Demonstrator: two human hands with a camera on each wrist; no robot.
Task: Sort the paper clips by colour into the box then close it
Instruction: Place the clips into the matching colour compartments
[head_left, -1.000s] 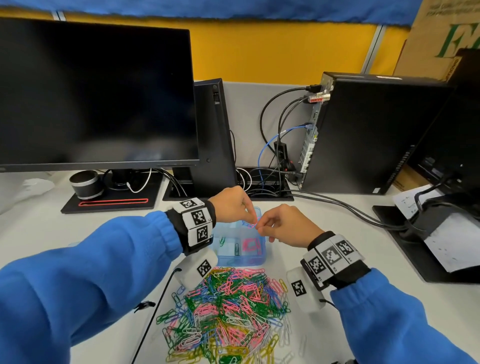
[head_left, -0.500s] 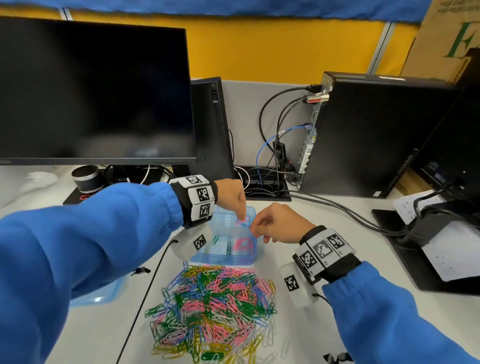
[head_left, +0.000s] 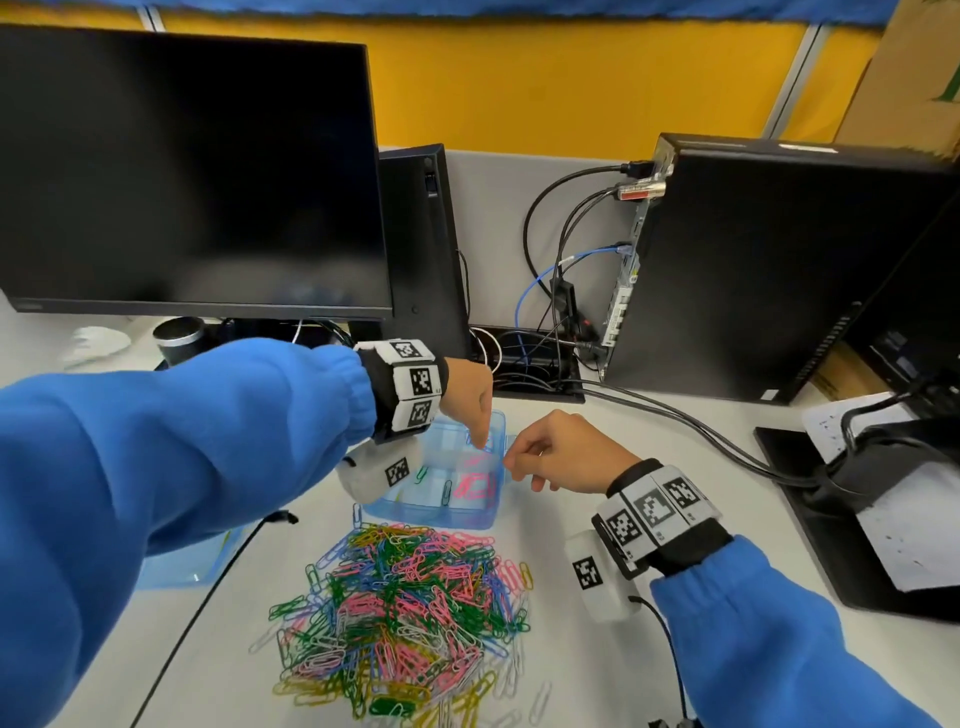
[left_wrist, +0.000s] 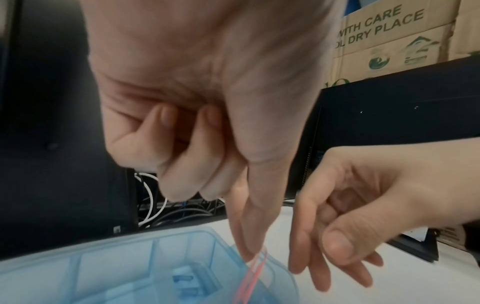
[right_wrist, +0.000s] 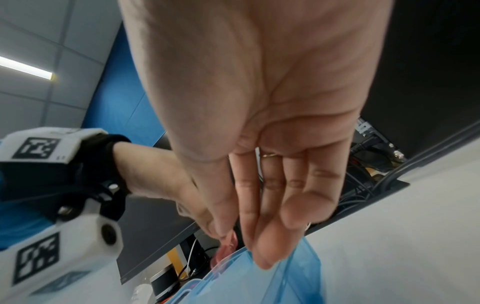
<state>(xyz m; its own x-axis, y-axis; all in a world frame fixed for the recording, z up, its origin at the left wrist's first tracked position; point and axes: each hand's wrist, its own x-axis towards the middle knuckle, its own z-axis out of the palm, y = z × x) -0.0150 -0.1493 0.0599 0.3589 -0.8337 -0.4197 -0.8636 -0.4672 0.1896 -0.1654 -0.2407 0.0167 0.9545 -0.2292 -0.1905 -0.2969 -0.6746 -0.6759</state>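
A translucent blue compartment box (head_left: 431, 514) (left_wrist: 182, 233) (right_wrist: 285, 273) stands open behind a heap of mixed coloured paper clips (head_left: 405, 608). One compartment holds pink clips (head_left: 472, 486). My left hand (head_left: 483, 441) (left_wrist: 250, 256) points down over the box's far right part. Its thumb and forefinger pinch a pink paper clip (left_wrist: 253, 273) (right_wrist: 228, 241), which hangs just above the rim. My right hand (head_left: 511, 462) (left_wrist: 319, 265) (right_wrist: 241, 246) hovers beside the box's right wall, a little apart from the clip. Its fingers are relaxed and hold nothing.
The box's blue lid (head_left: 182, 564) lies at the left under my sleeve. Behind stand a black monitor (head_left: 192, 171), a computer tower (head_left: 779, 270) and a small speaker (head_left: 179, 335). Cables (head_left: 675, 421) cross the desk to a black stand (head_left: 831, 545) with paper at the right.
Both hands met above the box a second ago. Now the left hand has dropped towards the box with the pink clip, and the right hand has drawn slightly away to the right.
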